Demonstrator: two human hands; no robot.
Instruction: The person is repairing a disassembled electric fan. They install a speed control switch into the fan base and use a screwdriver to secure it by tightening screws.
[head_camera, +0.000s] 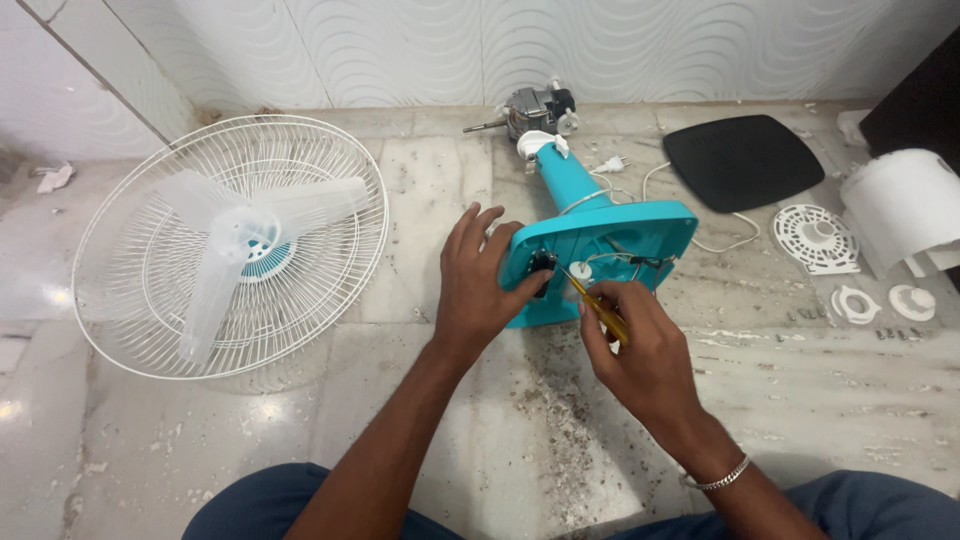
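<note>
Far left on the marble floor (420, 180) lies a round white wire fan guard (232, 245), flat, with a translucent three-blade plastic fan propeller (245, 235) resting inside it; a crumpled white scrap (52, 178) sits by the wall beyond. Middle of the floor: a turquoise plastic fan stand (590, 235) lies on its side, underside of the base facing the person, neck pointing away to a bare metal fan motor (535, 108) at the far end, white cord and plug (612, 163) trailing beside the neck. Left hand (478, 285) grips the base's left edge, fingers spread over the rim, thumb pressed on the open underside, clamped on it. Right hand (640, 350), silver bracelet at the wrist, is closed around a yellow-handled screwdriver (598, 305), tip poked into the base cavity near small wires and a white knob part. Dark grit is scattered on the floor under the hands. Right side: a black squarish plastic base cover (745, 160), a white round vented plastic disc (815, 237), two small white plastic rings (882, 302), and a white curved plastic motor housing (900, 205) at the edge
</note>
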